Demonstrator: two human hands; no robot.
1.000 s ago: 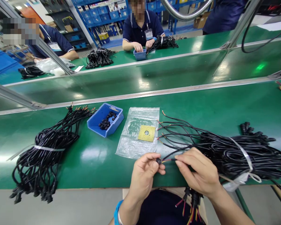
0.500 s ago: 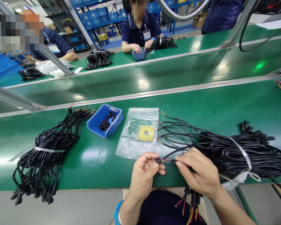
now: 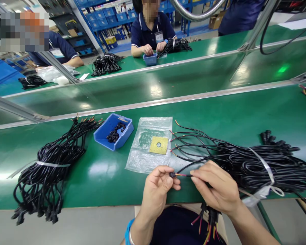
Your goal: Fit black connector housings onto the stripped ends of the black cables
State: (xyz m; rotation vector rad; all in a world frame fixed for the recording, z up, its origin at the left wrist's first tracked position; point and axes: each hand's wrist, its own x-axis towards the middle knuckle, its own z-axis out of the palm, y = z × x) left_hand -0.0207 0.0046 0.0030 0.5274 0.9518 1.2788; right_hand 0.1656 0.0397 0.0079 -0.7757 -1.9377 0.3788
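Observation:
Between thumb and fingers, my left hand [image 3: 159, 187] pinches a small black connector [image 3: 172, 174]. Thin red and yellow wires [image 3: 181, 175] run from it to a black cable end, which my right hand [image 3: 216, 189] grips by its sheath. That cable appears to come from the tied bundle of black cables [image 3: 247, 166] on the right, whose stripped ends fan toward the middle. Just beyond my hands lies a clear plastic bag [image 3: 137, 160], with a yellow square pad [image 3: 158, 145] with a hole on it. Below my right hand hang several cable ends with bare coloured wires [image 3: 210, 224].
A blue bin [image 3: 114, 132] with small black connectors stands left of the bag. Another tied cable bundle [image 3: 51, 163] lies at the left, its ends over the table edge. A metal rail [image 3: 153, 103] crosses behind; co-workers sit at the far bench.
The view has shifted very slightly. Both hands keep the same hold, and the connector looks turned a little in my left fingers.

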